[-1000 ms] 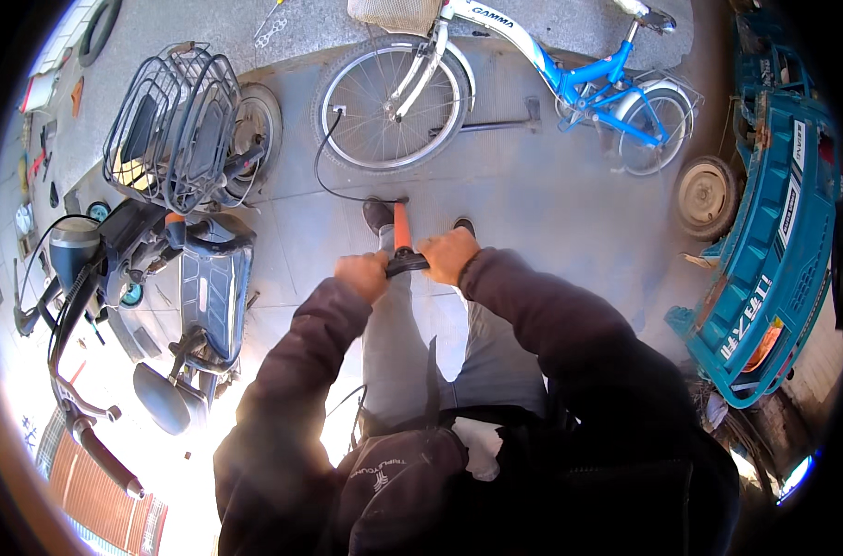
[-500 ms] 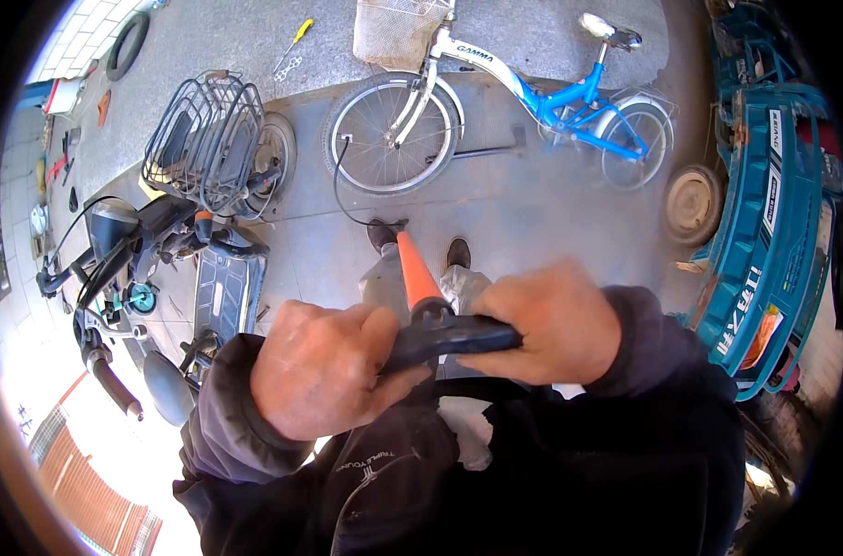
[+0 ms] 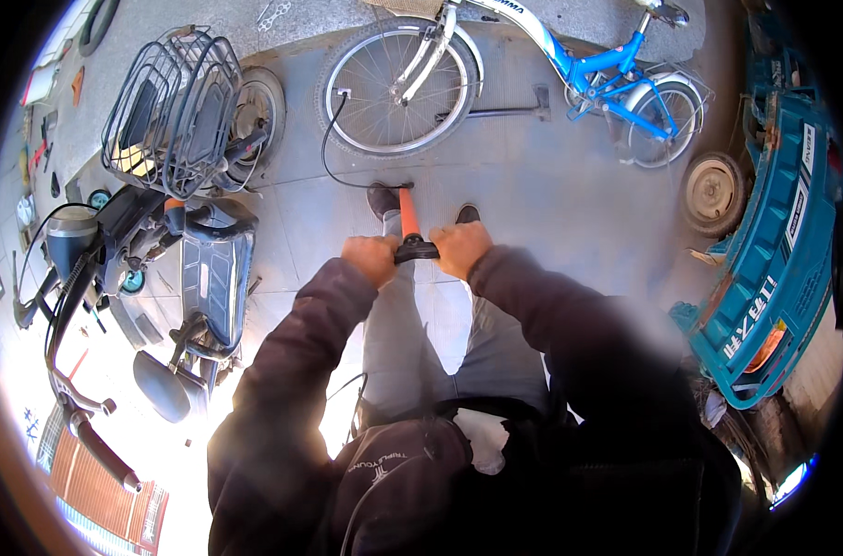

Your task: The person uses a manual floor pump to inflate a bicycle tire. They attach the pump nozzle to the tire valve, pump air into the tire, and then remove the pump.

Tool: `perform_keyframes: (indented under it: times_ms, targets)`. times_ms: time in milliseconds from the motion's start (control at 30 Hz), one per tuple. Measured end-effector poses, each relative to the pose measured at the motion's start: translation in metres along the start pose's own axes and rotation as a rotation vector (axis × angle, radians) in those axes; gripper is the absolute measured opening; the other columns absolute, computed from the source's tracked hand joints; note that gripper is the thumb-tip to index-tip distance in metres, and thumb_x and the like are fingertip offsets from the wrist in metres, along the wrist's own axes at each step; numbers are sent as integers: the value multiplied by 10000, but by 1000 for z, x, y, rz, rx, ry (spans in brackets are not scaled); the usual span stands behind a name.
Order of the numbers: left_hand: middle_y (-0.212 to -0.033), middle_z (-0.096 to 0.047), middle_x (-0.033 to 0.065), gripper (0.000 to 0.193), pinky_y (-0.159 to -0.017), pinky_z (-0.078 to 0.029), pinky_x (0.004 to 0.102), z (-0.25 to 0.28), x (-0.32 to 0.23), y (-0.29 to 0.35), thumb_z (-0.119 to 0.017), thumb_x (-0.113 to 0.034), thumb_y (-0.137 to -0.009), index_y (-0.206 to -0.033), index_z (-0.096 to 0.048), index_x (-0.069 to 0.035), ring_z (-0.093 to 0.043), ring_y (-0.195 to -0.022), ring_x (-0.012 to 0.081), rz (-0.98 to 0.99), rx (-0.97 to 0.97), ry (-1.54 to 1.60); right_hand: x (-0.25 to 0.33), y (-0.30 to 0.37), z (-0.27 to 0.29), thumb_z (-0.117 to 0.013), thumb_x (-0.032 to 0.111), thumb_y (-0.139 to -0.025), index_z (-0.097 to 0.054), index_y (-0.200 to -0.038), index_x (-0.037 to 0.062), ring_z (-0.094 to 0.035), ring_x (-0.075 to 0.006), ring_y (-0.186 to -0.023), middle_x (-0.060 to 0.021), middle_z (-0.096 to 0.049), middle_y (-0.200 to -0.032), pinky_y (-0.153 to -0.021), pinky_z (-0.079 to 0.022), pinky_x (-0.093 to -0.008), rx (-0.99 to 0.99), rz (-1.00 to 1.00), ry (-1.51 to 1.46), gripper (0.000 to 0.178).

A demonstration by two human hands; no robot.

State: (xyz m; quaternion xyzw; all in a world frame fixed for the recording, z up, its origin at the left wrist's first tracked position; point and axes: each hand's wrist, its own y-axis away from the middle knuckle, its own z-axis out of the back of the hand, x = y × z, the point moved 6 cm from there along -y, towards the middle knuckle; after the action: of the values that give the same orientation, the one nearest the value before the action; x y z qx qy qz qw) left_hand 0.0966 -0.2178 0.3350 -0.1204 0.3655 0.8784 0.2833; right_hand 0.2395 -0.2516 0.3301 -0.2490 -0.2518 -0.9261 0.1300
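Observation:
My left hand (image 3: 372,259) and my right hand (image 3: 461,248) are closed round the two ends of a black crossbar handle. It belongs to a floor pump (image 3: 409,215) with an orange barrel, standing between my feet. Both arms stretch down and forward, and the handle sits low, close to the top of the barrel. From the pump's base a black hose (image 3: 329,153) curves left and up to the front wheel (image 3: 398,88) of a blue and white bicycle (image 3: 579,65). The hose end meets the wheel near its rim; the valve is too small to make out.
An electric scooter (image 3: 216,278) with a wire basket (image 3: 176,111) stands on the left. On the right is a teal cargo vehicle (image 3: 764,269) with a wheel (image 3: 713,193). A long-handled metal tool (image 3: 496,113) lies on the floor behind the bicycle's front wheel.
Both hands have pushed the pump handle down and away from my body, toward the barrel. My arms have straightened, and the view has tilted so the bicycle appears higher.

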Motion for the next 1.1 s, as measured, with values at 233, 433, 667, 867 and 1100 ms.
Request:
perform_keyframes:
  times_ms: [233,433,667,867,1100]
  targets:
    - [-664,-613,116,156,-567,-456,431,64,-44,37,-604,-253,-727,-722,-584,-99,-597,-619,321,-40,-45,51,24,28,65,-658,301,-691,-606,-810,101,-624,-294,-667,-96,-627,-708,-598,-468,-412,104,-29,-7,239]
    - [-499,-483,71,277,-421,-387,369,305,-174,151,-752,-207,-651,-630,-511,-72,-506,-402,268,-270,-187,97,121,106,303,-648,238,-686,-574,-712,67,-588,-349,-596,-135,-585,-598,-553,-438,-442,16,125,-240,187]
    - [-630,-591,104,133,-503,-445,407,124,-81,69,-620,-201,-710,-695,-548,-90,-583,-547,308,-155,-161,-40,62,60,135,-664,239,-689,-552,-768,71,-613,-294,-649,-96,-617,-716,-563,-471,-401,10,-2,-17,217]
    - [-692,-618,88,106,-546,-461,401,4,-25,37,-585,-198,-757,-767,-554,-98,-614,-610,281,-68,-52,-18,21,36,11,-658,265,-706,-563,-780,102,-629,-254,-655,-68,-619,-699,-561,-477,-389,-2,16,-19,202]
    - [-694,-626,102,100,-560,-462,429,-44,-17,46,-584,-211,-753,-782,-563,-118,-617,-623,307,9,-54,-47,28,47,-5,-622,237,-722,-581,-812,81,-630,-291,-680,-103,-620,-699,-604,-493,-403,68,-23,-9,185]
